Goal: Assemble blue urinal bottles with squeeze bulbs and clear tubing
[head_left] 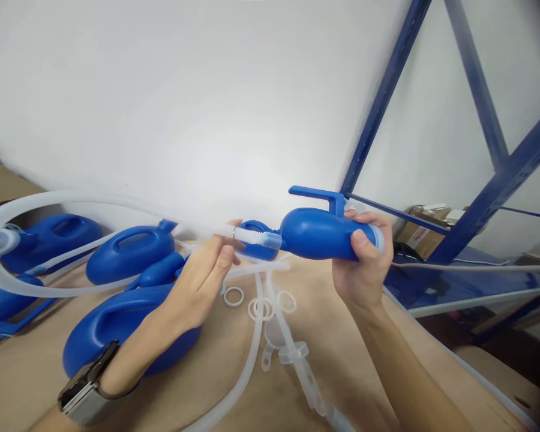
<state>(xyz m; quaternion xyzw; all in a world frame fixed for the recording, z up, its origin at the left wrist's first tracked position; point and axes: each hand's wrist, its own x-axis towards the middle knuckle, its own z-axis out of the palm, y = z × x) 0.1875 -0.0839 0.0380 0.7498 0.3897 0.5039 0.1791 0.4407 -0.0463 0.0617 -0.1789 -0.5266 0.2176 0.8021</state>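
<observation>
Above the right part of the bench, the right hand grips a blue bottle near its pale-rimmed end, the thumb on the near side and the fingers around the far side. The bottle lies on its side in the air, its bar-shaped handle uppermost. At its other end, a translucent bluish connector meets a white ribbed tube, which points toward the left hand.

The left hand is at the tube's far end, close to a thin metal ring, with the thumb below and the fingers partly behind the tube; whether they pinch it, I cannot tell. A dark watch sits on that wrist. From there a milky hose sweeps left in a wide loop over several other blue bottles.

Below, between the two forearms, pale rings lie near more translucent tubing and a clear cap. To the right stands a blue metal rack, with an open cardboard box on it.
</observation>
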